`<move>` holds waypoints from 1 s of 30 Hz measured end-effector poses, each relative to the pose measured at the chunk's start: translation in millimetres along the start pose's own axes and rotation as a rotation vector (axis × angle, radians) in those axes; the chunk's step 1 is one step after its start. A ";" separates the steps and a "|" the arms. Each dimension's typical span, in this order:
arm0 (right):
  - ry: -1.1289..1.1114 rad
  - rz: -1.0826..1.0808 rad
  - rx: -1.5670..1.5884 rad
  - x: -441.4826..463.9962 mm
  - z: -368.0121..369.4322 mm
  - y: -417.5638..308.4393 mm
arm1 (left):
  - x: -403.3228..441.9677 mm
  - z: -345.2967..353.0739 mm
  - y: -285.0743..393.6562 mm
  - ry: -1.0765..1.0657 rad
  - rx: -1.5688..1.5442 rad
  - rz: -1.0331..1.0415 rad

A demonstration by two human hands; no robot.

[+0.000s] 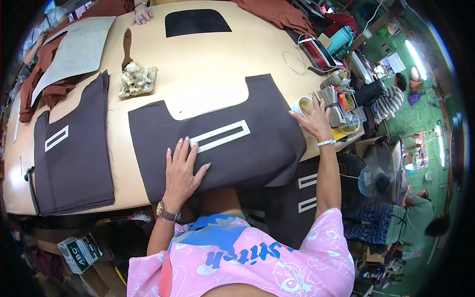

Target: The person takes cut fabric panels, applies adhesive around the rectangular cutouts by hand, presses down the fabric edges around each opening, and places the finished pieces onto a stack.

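The left hand (182, 173) lies palm-down, fingers loosely spread, gripping nothing, on a dark cloth panel (227, 163) at the near table (257, 54) edge, its fingertips at the left end of a white slotted strip (227, 133). Left of it lies a dark cloth stack (76, 173). Farther right, the right hand (316, 119) spreads part-curled fingers over a white cup (296, 105); whether they grip it, I cannot tell. Beyond, toward the far side, lies a black piece (198, 24).

A pink short-sleeved shirt (267, 270) bears blue "Stitch" lettering (242, 255) and white drawings (293, 283). A dark-strapped watch (160, 208) circles the left wrist (171, 203), a pale beaded bracelet (326, 142) the right.
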State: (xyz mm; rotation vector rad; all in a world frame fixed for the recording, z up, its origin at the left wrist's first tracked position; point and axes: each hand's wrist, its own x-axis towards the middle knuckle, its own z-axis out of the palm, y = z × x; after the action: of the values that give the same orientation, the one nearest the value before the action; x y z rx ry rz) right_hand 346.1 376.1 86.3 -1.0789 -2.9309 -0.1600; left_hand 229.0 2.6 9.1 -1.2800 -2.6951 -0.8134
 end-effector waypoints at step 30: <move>0.296 -0.422 0.281 -53.1 -16.4 -70.5 | -1.2 3.3 -2.8 0.026 -0.001 0.016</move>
State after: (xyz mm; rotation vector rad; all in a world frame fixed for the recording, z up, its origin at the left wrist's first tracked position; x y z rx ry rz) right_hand 340.6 286.7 93.6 -0.3587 -2.7538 0.0819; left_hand 228.4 1.8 4.7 -1.2808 -2.6609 -0.8244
